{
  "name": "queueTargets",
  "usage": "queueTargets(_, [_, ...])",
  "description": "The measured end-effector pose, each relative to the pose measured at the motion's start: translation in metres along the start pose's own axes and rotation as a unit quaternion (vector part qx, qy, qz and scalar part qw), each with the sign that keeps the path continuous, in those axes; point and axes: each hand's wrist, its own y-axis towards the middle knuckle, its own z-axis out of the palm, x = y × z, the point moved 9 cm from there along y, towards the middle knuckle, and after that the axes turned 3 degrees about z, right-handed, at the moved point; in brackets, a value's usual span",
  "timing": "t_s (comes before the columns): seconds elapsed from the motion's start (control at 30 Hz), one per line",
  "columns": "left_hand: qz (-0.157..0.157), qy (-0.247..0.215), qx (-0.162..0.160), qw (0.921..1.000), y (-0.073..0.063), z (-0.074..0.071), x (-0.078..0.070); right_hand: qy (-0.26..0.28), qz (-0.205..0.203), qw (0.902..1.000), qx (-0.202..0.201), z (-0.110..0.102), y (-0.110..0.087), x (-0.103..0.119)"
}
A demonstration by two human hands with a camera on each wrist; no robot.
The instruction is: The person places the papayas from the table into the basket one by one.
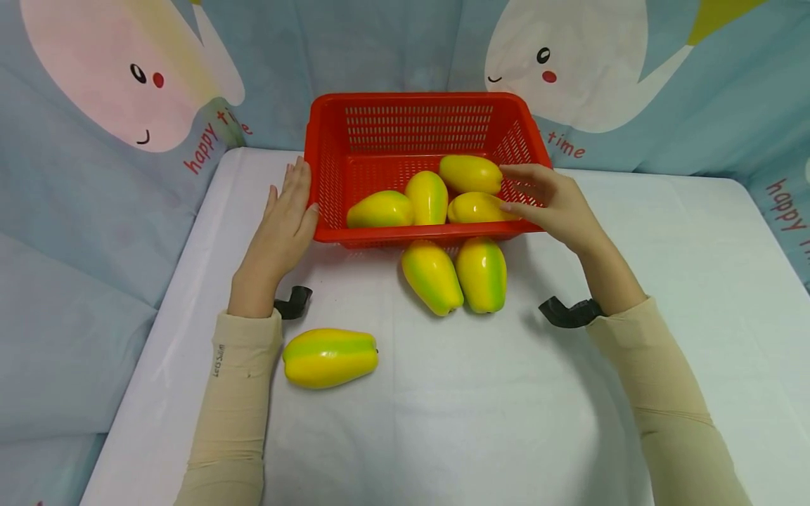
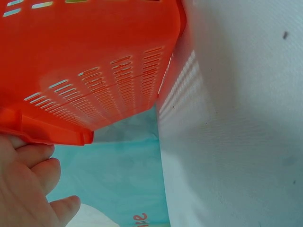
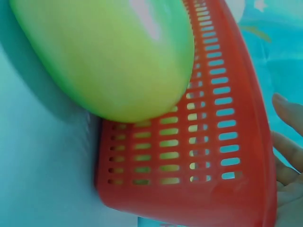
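Observation:
A red plastic basket (image 1: 418,100) with slotted walls holds several glossy yellow-green papayas (image 1: 427,197). My left hand (image 1: 281,221) lies with extended fingers along the basket's left side, its fingertips at the rim in the left wrist view. Over the right rim reaches my right hand (image 1: 553,204), its fingers spread and slightly bent. Its thumb overlaps the right end of the front-right papaya (image 1: 477,208), and its fingers are by the end of the back papaya (image 1: 471,173). Neither papaya is gripped.
Two papayas (image 1: 482,275) lie side by side against the basket's front. Another papaya (image 1: 330,358) rests on the white tablecloth (image 1: 468,422) near my left forearm. Black curved pieces (image 1: 569,313) stick out at both wrists. A blue printed curtain (image 1: 392,49) hangs behind the basket.

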Motion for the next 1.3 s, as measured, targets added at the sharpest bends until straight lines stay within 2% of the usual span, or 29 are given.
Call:
queueTargets(0.43, [0.006,-0.002,0.005,1.0,0.0,0.002,-0.001,0.039,-0.079,0.9961,0.0,0.011,-0.038,0.011])
queueTargets(0.6, [0.009,-0.001,0.01,0.9999,0.001,0.003,-0.002,0.081,-0.128,0.9884,0.0,0.012,-0.053,0.019])
queueTargets(0.67, [0.008,-0.001,0.011,0.9999,0.001,0.003,-0.002,0.106,-0.146,0.9836,0.004,0.012,-0.059,0.022])
queueTargets(0.8, [0.006,-0.001,0.012,0.9999,0.001,0.003,-0.001,0.125,-0.174,0.9765,0.021,0.012,-0.07,0.026])
queueTargets(1.0, [0.001,0.004,0.013,0.9999,0.0,0.002,0.0,0.089,-0.199,0.9716,0.093,0.022,-0.083,0.031])
queueTargets(1.3, [0.001,0.0,0.012,0.9999,0.0,0.001,-0.001,0.007,-0.166,0.9729,0.161,0.036,-0.086,0.02])
